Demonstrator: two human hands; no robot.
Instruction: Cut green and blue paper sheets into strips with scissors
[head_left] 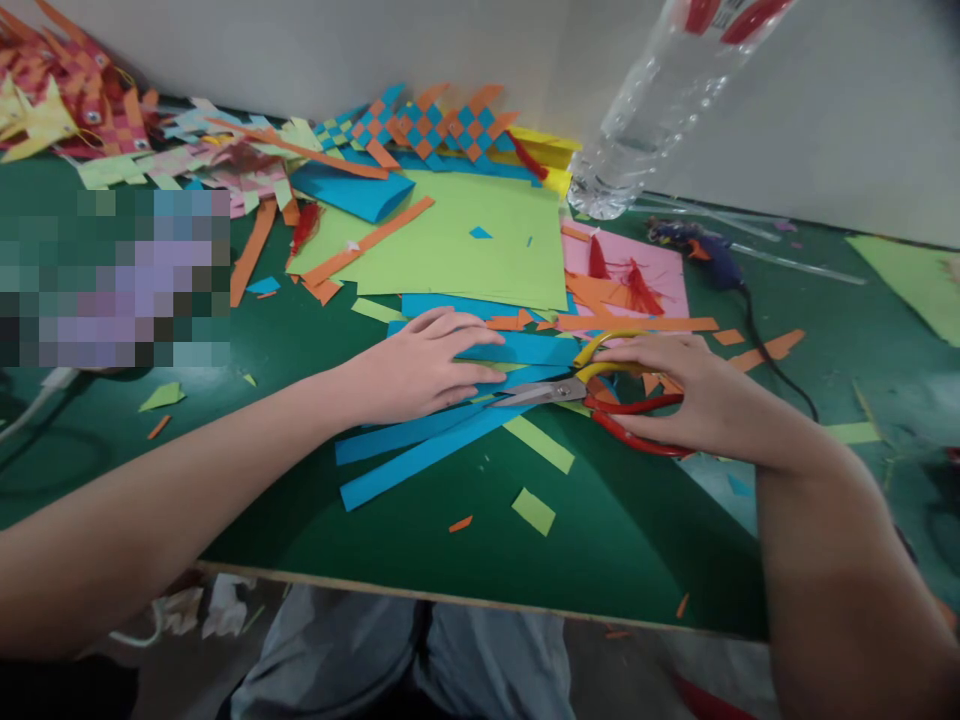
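My left hand lies palm down over blue paper strips, its fingers stretched out and slightly apart. In my right hand is a pair of scissors with yellow and red handles. Their blades point left, almost closed, across the strips near my left fingertips. Under and behind the hands a wider blue paper piece is partly covered. A light green strip pokes out below the scissors. What lies beneath my left palm is hidden.
Behind the hands are green paper sheets, a pink sheet with red tassels, and woven paper fish. A water bottle stands back right, near a glue gun with a black cord. Paper scraps dot the green table.
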